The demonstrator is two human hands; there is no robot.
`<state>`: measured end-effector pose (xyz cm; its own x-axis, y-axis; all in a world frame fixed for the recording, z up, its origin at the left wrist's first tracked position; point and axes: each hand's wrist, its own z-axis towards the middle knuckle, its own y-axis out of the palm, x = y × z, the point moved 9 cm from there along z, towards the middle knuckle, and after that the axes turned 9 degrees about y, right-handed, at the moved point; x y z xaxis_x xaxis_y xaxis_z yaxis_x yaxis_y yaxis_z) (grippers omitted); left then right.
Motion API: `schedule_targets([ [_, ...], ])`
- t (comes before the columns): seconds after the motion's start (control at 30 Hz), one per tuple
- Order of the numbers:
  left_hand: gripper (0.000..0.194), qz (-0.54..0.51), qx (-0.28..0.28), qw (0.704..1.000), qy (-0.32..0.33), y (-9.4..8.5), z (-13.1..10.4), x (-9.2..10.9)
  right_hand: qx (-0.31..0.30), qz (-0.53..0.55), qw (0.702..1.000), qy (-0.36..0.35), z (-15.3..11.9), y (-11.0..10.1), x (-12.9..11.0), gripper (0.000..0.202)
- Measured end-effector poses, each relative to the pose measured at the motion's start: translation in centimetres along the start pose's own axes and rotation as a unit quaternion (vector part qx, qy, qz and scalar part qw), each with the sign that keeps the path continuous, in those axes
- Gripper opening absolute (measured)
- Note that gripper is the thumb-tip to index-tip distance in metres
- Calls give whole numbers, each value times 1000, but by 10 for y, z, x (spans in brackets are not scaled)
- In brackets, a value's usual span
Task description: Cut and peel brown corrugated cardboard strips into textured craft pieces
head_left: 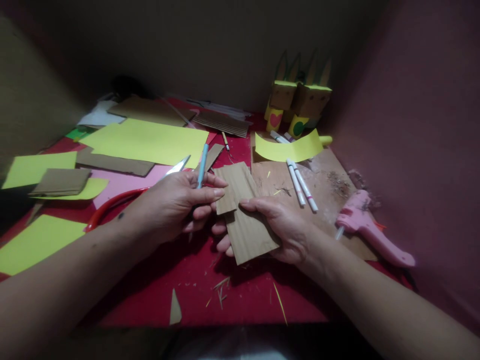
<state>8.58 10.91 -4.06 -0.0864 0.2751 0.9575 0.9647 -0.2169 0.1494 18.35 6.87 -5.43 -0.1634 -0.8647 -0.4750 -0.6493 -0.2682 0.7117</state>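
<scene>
Over the red table, my right hand grips a long strip of brown cardboard, thumb on top and fingers beneath. My left hand pinches a smaller cardboard piece that overlaps the strip's left side. A light-blue pen also sticks up between the left fingers. Just behind that hand lie red-handled scissors, their blades partly hidden by it. Whether the two cardboard pieces are joined I cannot tell.
Yellow paper sheets and cardboard scraps cover the left side. White markers rest on a wooden board. At right lies a pink glue gun. Small cardboard figures stand at the back. Trimmings lie near the front edge.
</scene>
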Motion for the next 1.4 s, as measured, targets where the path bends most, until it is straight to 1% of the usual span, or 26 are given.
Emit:
schedule_targets([
  [0.07,14,17,8,1000,11,0,-1,2,4,-3,1000,0,0,1,0,43],
  [0.2,14,81,31,994,59,1,-4,11,20,-6,1000,6,-1,1,0,44],
  [0.3,16,103,28,991,78,4,-5,14,26,-5,1000,9,-2,1,0,43],
  [0.57,16,114,26,990,79,2,-4,12,16,2,1000,13,-1,1,0,44],
  [0.8,14,119,32,989,78,4,-6,12,12,10,1000,6,0,1,1,39],
  [1.0,12,120,41,990,68,10,-8,14,29,13,999,10,-1,-1,1,37],
  [1.13,13,130,43,988,74,10,-7,15,32,18,999,16,-2,-1,2,36],
  [1.4,14,108,43,991,68,12,-9,14,37,17,999,13,0,-1,1,38],
])
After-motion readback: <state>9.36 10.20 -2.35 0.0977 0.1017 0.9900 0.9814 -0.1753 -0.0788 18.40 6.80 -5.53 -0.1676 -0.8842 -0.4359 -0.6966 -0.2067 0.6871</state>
